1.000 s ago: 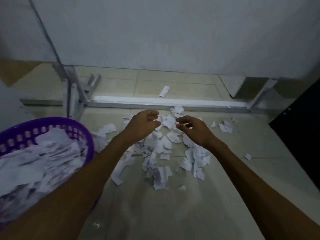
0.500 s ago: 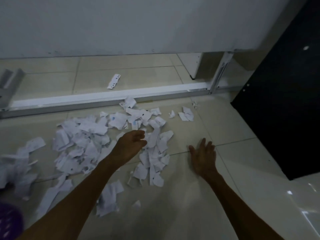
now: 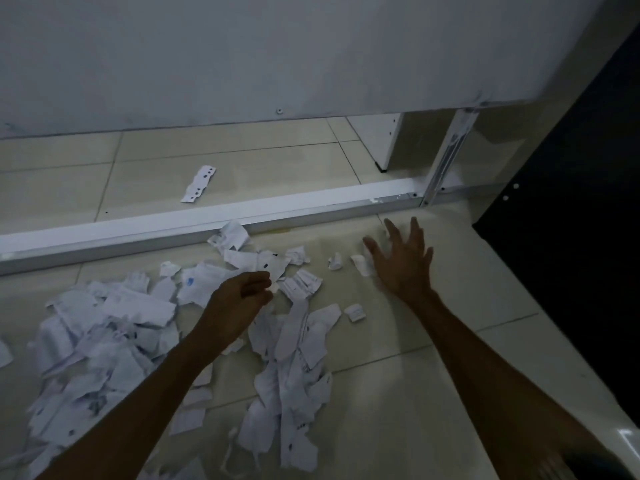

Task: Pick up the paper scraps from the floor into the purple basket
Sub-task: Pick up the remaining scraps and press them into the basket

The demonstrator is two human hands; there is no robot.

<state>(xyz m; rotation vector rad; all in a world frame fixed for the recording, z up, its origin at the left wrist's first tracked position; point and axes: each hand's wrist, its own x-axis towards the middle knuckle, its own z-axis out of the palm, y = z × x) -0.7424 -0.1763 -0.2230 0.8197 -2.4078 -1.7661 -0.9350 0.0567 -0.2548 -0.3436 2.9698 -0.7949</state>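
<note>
- A white metal floor rail [image 3: 242,216] is seen crossing the tiled floor [image 3: 398,393] from left to right; it serves as the landmark for all positions below.
- A heap of torn paper scraps [image 3: 114,327] is spread over the floor on the near side of the rail, densest towards the left and trailing towards the lower edge of the view.
- The left hand [image 3: 239,299] is held over the heap, near side of the rail, with its fingers curled loosely inward and thumb close to the fingertips; whether a scrap is pinched cannot be told.
- The right hand [image 3: 401,261] is shown just on the near side of the rail, towards its right end, with fingers straight and spread wide, blurred by motion.
- A small crumpled scrap [image 3: 335,262] and a further white scrap [image 3: 360,265] are found just beside the right hand, on its left; the latter appears to touch the fingers.
- A single punched paper strip [image 3: 199,184] lies alone on the far side of the rail.
- A white panel [image 3: 242,53] is seen above the floor beyond the rail, and a dark cabinet [image 3: 571,220] stands past the rail's right end.
- The purple basket is not in view.
</note>
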